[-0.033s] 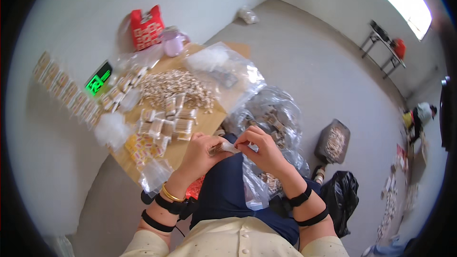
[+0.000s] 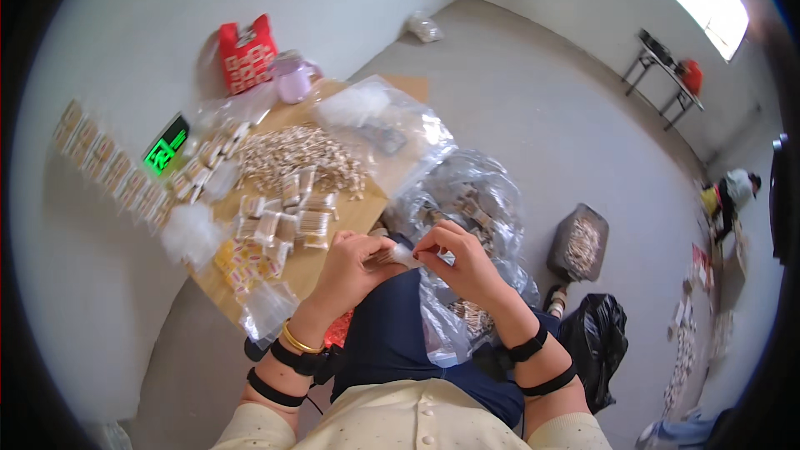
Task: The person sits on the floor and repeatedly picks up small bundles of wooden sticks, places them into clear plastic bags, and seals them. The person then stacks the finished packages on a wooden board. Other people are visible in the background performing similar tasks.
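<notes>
Pinched between both hands, left hand [image 2: 354, 262] and right hand [image 2: 462, 262], a small clear packet [image 2: 406, 255] sits over her lap near the cardboard board [image 2: 350, 215], seemingly light, flimsy, best held by its edges.

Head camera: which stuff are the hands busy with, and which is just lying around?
In use: left hand, right hand, small clear packet, pile of small sticks, filled packets.

Lying about: red bag, purple cup, black bag, green-lit display.
</notes>
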The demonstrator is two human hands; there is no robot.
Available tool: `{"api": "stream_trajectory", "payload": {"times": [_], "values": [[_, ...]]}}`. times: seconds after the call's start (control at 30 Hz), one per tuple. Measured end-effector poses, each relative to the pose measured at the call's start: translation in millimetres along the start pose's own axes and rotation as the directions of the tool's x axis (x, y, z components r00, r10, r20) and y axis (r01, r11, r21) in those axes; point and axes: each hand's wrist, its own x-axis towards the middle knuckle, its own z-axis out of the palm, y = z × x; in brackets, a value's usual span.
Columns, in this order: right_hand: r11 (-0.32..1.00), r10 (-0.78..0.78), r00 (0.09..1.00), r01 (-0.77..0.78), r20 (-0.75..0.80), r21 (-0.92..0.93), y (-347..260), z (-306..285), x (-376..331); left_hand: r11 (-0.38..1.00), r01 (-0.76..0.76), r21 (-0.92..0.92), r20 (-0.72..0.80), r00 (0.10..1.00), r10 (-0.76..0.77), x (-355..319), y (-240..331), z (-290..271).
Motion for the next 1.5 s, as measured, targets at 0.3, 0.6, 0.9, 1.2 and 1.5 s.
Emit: {"api": "stream_trajectory", "payload": {"times": [0.3,0.6,0.9,1.2,1.5], "values": [[0.979,0.169,0.931,-0.12,-0.325,0.167,-4,-52,-84,0.966,-0.189,-0.178,0.013,0.981,0.194,11,82,73],[0.858,0.252,0.921,-0.071,-0.297,0.509,-7,-73,-131,0.944,-0.168,-0.285,0.137,0.967,0.213,12,120,102],[0.606,0.266,0.937,0.019,-0.225,0.796,-11,-80,-141,0.833,-0.101,-0.545,-0.039,0.995,0.095,7,97,118],[0.581,0.341,0.91,-0.008,-0.235,0.814,0,-70,-130,0.764,0.188,-0.617,0.16,0.981,-0.112,9,89,101],[0.983,0.166,0.697,-0.06,-0.697,0.175,-15,-51,-97,0.933,-0.193,-0.305,-0.099,0.98,0.17,12,105,109]]}}
